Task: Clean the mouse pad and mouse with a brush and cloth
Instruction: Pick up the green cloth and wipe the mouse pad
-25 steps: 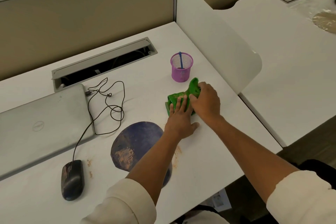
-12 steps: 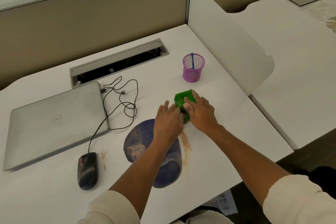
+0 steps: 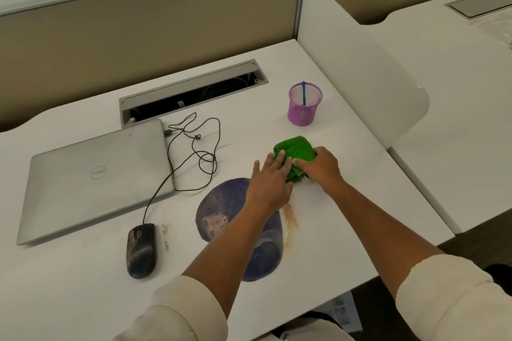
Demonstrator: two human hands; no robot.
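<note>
A green cloth [image 3: 294,149] lies bunched on the white desk [image 3: 346,230], right of centre. My right hand [image 3: 318,167] grips its near edge. My left hand [image 3: 270,183] presses flat on the cloth's left side, fingers spread. A dark blue mouse pad [image 3: 219,210] smeared with brown dirt lies under my left forearm. The dirty black wired mouse [image 3: 140,250] sits to its left. A blue-handled brush [image 3: 304,93] stands in a purple mesh cup [image 3: 304,108] behind the cloth.
A shut silver laptop [image 3: 94,177] lies at the left, with the mouse's looped cable [image 3: 199,158] beside it. An open cable tray [image 3: 191,91] sits behind. Brown dirt [image 3: 289,220] streaks the desk right of the pad. A white divider [image 3: 357,63] bounds the right side.
The cloth has been gathered from a stretched strip into a compact bundle under both hands. The camera view has shifted, so everything sits further right in the frame.
</note>
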